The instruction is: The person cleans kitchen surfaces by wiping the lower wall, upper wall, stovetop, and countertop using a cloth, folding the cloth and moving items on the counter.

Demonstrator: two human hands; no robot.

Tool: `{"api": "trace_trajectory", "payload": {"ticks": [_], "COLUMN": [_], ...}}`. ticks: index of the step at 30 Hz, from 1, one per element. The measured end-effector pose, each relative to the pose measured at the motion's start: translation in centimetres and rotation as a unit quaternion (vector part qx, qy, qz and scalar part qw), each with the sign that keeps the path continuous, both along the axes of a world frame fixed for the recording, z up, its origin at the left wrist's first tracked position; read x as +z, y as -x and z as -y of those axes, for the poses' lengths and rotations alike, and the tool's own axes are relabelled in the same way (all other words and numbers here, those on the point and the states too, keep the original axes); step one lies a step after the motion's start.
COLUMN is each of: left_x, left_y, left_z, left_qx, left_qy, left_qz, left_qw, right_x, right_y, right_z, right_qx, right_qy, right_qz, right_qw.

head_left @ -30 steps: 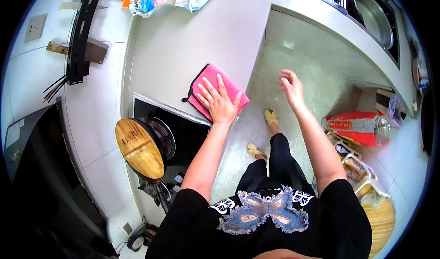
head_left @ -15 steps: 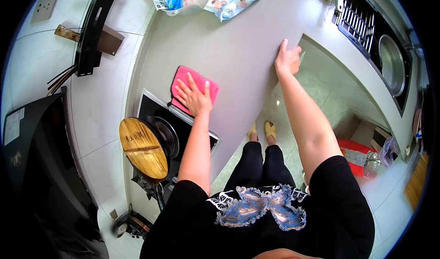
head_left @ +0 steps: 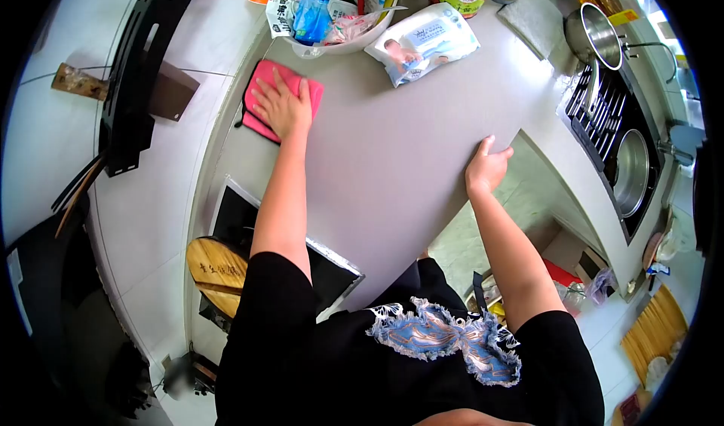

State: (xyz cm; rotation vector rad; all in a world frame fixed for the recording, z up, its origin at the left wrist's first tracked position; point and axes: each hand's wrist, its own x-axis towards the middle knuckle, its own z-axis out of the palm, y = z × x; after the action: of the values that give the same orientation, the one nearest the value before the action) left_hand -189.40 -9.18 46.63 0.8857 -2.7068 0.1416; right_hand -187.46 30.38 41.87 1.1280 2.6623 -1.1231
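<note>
My left hand (head_left: 281, 108) lies flat, fingers spread, on a pink cloth (head_left: 261, 93) pressed against the grey countertop (head_left: 377, 154), near the wall at the far left. My right hand (head_left: 488, 167) grips the countertop's front edge at the inner corner, thumb on top. A white bowl of packets (head_left: 332, 19) stands just beyond the cloth. A pack of wet wipes (head_left: 422, 41) lies to the right of the bowl.
A cooktop (head_left: 241, 222) with a wooden-lidded pot (head_left: 211, 271) sits at the near left. A black wall rack (head_left: 139, 64) hangs on the tiles. A sink with a drying rack (head_left: 603, 117) and a steel basin (head_left: 632, 171) is at the right. Jars stand at the back.
My left hand has slid the pink cloth away from the cooktop to the far back of the counter. My right hand went from mid-air to the counter's edge.
</note>
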Motion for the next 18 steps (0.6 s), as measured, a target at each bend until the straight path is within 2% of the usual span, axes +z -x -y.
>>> {"api": "trace_trajectory", "payload": {"ticks": [5, 7, 8, 13, 16, 18], "left_x": [-0.9, -1.9, -2.1, -2.4, -2.3, -2.2], "left_y": [6.2, 6.2, 5.6, 0.5, -3.7, -6.5], "left_z": [-2.2, -2.7, -3.7, -11.8, -18.1, -22.5], "left_qx": [-0.037, -0.069, -0.059, -0.109, -0.175, -0.235], "left_qy": [0.011, 0.027, 0.022, -0.005, 0.006, -0.059], "left_qz": [0.042, -0.036, 0.017, -0.013, 0.052, 0.025], "left_qw": [0.998, 0.997, 0.998, 0.994, 0.983, 0.97], "right_x": [-0.2, -0.1, 0.0, 0.4, 0.2, -0.3], "right_y": [-0.5, -0.5, -1.0, -0.9, -1.2, -1.1], "right_z": [0.3, 0.3, 0.2, 0.4, 0.4, 0.4], "right_qx": [0.011, 0.002, 0.002, 0.001, 0.002, 0.004], "right_qy": [-0.046, -0.035, -0.037, -0.016, -0.008, -0.011], "right_qz": [0.027, 0.029, 0.03, 0.032, 0.034, 0.024], "right_qw": [0.999, 0.999, 0.999, 0.999, 0.999, 1.0]}}
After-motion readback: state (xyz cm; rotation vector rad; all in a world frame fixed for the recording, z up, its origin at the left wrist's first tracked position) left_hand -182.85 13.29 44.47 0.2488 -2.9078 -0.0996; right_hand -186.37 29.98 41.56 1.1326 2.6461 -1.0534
